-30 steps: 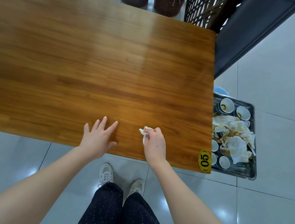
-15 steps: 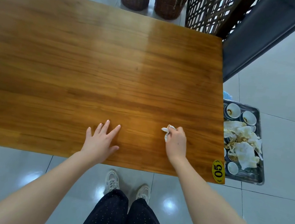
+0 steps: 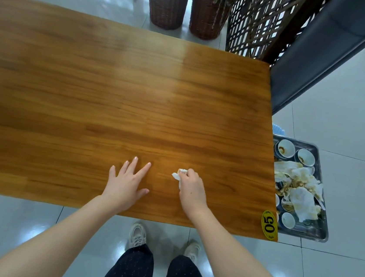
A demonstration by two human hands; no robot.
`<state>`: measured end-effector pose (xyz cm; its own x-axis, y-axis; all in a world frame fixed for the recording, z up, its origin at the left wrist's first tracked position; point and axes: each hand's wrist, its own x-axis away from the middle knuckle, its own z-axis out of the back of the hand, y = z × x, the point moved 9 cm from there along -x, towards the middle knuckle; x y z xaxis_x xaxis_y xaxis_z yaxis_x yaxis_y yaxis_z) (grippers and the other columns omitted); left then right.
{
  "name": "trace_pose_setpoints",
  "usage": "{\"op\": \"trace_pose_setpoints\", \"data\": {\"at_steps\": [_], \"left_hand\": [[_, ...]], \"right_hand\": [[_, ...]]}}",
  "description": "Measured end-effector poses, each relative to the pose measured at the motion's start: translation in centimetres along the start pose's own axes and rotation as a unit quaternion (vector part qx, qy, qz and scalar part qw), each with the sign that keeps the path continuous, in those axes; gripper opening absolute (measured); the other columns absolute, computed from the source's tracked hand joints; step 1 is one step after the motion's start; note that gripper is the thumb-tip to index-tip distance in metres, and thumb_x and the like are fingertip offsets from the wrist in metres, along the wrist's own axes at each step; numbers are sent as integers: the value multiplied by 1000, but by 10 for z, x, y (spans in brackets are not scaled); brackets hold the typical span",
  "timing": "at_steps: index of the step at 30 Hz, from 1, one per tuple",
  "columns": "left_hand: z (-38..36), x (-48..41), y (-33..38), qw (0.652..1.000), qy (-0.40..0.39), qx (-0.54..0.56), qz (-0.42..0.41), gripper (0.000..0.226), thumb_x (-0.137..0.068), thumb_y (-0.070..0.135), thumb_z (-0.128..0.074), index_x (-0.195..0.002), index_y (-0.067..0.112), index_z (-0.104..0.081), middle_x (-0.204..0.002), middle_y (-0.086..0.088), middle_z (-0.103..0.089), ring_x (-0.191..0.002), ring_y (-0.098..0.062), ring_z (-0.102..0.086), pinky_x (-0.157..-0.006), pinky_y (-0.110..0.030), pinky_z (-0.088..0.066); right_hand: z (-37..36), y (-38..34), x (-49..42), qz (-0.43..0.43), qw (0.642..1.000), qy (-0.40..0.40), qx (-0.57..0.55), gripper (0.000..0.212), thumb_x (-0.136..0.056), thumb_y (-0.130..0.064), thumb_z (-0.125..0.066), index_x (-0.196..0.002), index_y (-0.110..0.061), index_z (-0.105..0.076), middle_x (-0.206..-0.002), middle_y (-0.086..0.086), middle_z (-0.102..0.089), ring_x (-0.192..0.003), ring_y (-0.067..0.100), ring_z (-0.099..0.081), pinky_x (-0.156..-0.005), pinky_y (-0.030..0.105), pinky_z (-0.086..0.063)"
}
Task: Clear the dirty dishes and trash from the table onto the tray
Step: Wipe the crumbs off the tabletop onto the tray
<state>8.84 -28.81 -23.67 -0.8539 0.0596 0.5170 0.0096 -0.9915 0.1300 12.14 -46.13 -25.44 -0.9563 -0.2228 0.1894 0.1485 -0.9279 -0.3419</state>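
Rested left hand (image 3: 126, 185) flat, fingers spread, on wooden table (image 3: 114, 85); clutched crumpled white tissue (image 3: 176, 176) in right hand (image 3: 191, 191)

A restaurant dining room, as I see it through the head camera: a wooden table (image 3: 114, 85) bears a yellow sticker (image 3: 269, 225) reading "05" at its near right corner. Just beyond the table's right edge, a metal tray (image 3: 307, 235) holds stained cups (image 3: 286, 148) and soiled paper napkins (image 3: 302, 197). At the far side stand two wicker bases (image 3: 167, 2), a lattice screen (image 3: 254, 21) and a dark padded bench (image 3: 323, 52), all on a glossy tiled floor (image 3: 350, 112).
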Motion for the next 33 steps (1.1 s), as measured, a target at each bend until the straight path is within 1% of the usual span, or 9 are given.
{"op": "trace_pose_setpoints", "data": {"at_steps": [3, 7, 12, 16, 19, 22, 24, 28, 33], "left_hand": [[0, -1, 9, 1000, 3, -1, 0, 76, -94, 57, -41, -152, 37, 5, -162, -8, 4, -148, -29, -3, -115, -55, -8], [-5, -2, 29, 1000, 4, 6, 22, 77, -94, 57, -42, -152, 38, 4, -162, -8, 3, -148, -29, -3, -115, -55, -8], [-10, -5, 68, 997, 12, 26, 67, 77, -93, 59, -42, -152, 39, 3, -162, -6, 2, -149, -27, -4, -116, -54, -10], [-5, -11, 104, 994, 28, 51, 93, 77, -92, 59, -44, -152, 38, 0, -162, -7, -2, -148, -28, -6, -115, -55, -11], [-2, -15, 135, 992, 44, 66, 101, 76, -92, 57, -45, -152, 38, -3, -161, -7, -6, -148, -27, -9, -115, -55, -13], [4, -20, 170, 993, 52, 72, 84, 73, -94, 54, -45, -153, 36, -6, -161, -7, -11, -147, -27, -13, -115, -54, -16], [8, -24, 192, 993, 56, 78, 69, 69, -96, 51, -44, -153, 35, -9, -160, -6, -16, -146, -26, -18, -114, -54, -18], [16, -33, 228, 992, 62, 104, 46, 62, -97, 44, -45, -152, 32, -18, -158, -6, -24, -142, -26, -30, -112, -51, -24], [22, -57, 272, 992, 42, 120, -9, 56, -98, 38, -46, -150, 29, -25, -156, -5, -27, -140, -26, -33, -111, -48, -29]], "right_hand": [[24, 52, -2, -55, 998, 24, -11, 37, -96, -2, -44, -130, -12, -54, -115, 7, -56, -100, 21, -52, -85, 26, -40], [58, 128, 7, -117, 992, 46, -25, 32, -98, -8, -44, -126, -9, -59, -107, 10, -57, -97, 25, -55, -83, 30, -44], [74, 163, 18, -66, 997, 16, -45, 33, -99, -10, -43, -127, -9, -59, -104, 9, -57, -95, 24, -55, -81, 31, -45], [87, 186, 29, -52, 997, -11, -61, 34, -99, -9, -41, -128, -10, -58, -105, 10, -57, -97, 27, -56, -84, 36, -46], [103, 200, 37, -27, 997, -16, -70, 33, -99, -8, -40, -126, -11, -59, -102, 10, -54, -92, 27, -55, -80, 36, -46], [121, 219, 41, -23, 996, -10, -81, 33, -99, -10, -41, -126, -11, -59, -99, 11, -54, -86, 29, -56, -75, 37, -47], [135, 237, 43, -38, 994, 1, -98, 33, -99, -11, -42, -127, -11, -59, -100, 11, -55, -86, 30, -57, -76, 39, -48], [154, 276, 50, -87, 990, 4, -107, 33, -99, -12, -44, -129, -11, -59, -106, 11, -57, -91, 29, -59, -79, 41, -49], [167, 323, 63, -154, 982, 17, -109, 33, -99, -12, -43, -125, -12, -62, -116, 9, -58, -99, 28, -60, -85, 41, -50]]}}
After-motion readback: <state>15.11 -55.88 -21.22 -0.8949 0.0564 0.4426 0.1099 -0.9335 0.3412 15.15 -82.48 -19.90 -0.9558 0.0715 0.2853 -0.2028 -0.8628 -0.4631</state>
